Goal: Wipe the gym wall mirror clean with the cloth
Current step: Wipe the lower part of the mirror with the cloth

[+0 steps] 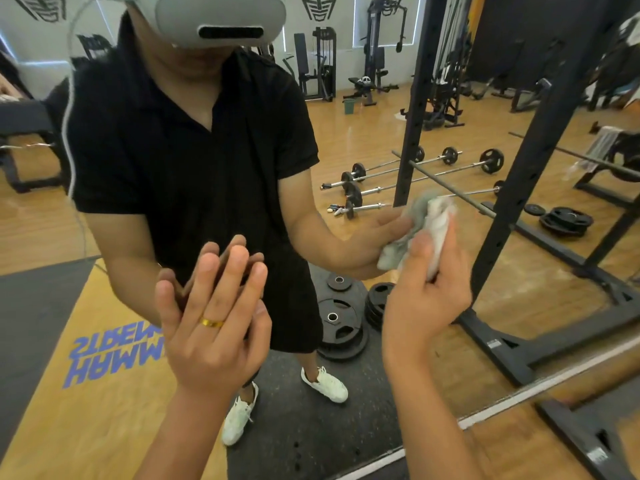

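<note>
left hand (211, 317) flat on mirror (346, 140), fingers spread, palm to glass, gold ring (212, 323) on one finger, meets own reflection. right hand (424, 292) clamped on bunched white-grey cloth (434, 233), thumb up front, pressing it vs glass at approx waist height of reflection. mirror shows person in black shirt, headset, barbells (415, 174), weight plates (341, 327) on floor, black rack (519, 161) rt side.

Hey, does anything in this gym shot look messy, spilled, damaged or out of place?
Nothing looks spilled or broken. In the mirror, barbells and weight plates lie loose on the floor, not racked. The right hand presses the cloth to the glass; the left hand rests flat on it, which could smudge it.
</note>
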A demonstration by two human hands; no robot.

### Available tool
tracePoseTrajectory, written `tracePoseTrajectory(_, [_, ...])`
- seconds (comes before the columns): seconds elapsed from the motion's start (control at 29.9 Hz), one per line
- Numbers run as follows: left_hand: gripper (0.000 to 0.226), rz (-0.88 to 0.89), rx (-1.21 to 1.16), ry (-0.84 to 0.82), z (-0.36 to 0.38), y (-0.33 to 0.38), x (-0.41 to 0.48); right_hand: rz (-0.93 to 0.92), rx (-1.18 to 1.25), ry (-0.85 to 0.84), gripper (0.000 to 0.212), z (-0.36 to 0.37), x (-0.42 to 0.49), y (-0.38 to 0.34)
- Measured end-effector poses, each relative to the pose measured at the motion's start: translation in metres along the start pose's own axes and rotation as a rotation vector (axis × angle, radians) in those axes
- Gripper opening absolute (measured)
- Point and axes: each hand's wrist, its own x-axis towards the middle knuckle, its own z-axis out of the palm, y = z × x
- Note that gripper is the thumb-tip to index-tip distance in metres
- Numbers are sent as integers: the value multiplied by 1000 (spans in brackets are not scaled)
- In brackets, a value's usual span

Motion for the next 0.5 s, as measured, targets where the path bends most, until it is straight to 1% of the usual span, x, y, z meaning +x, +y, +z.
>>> tracePoseTrajectory(0.07, [47,-2,3,8,1,0,-1,-26,8,-115,43,-2,-38,-2])
tracePoseTrajectory(0.1, [48,-1,4,10,1,0,-1,-94,-13,-187,41,-7,-50,2])
tracePoseTrajectory(0.17, [49,2,7,11,1,0,-1,-288,-92,-286,36,-17,-45,16])
tracePoseTrajectory(0.2, [49,1,6,11,1,0,-1,-370,-133,-294,34,-21,-33,22])
tracePoseTrajectory(0.23, [49,-3,4,11,1,1,-1,-404,-166,-268,33,-22,-19,25])
tracePoseTrajectory(0.27, [49,-7,2,13,1,1,-1,-382,-183,-220,34,-23,-5,27])
tracePoseTrajectory(0.3, [50,-9,2,15,2,1,-1,-323,-175,-167,35,-21,7,27])
tracePoseTrajectory(0.4, [54,-7,-8,6,1,0,-1,-47,-39,-45,40,-8,10,10])
tracePoseTrajectory(0.43, [52,-12,-27,2,1,0,-1,26,18,-36,42,-3,-2,0])
tracePoseTrajectory(0.47, [50,-20,-44,4,0,1,-1,49,55,-58,43,2,-19,-10])
tracePoseTrajectory(0.5, [48,-25,-55,10,0,1,0,5,65,-112,45,6,-39,-19])
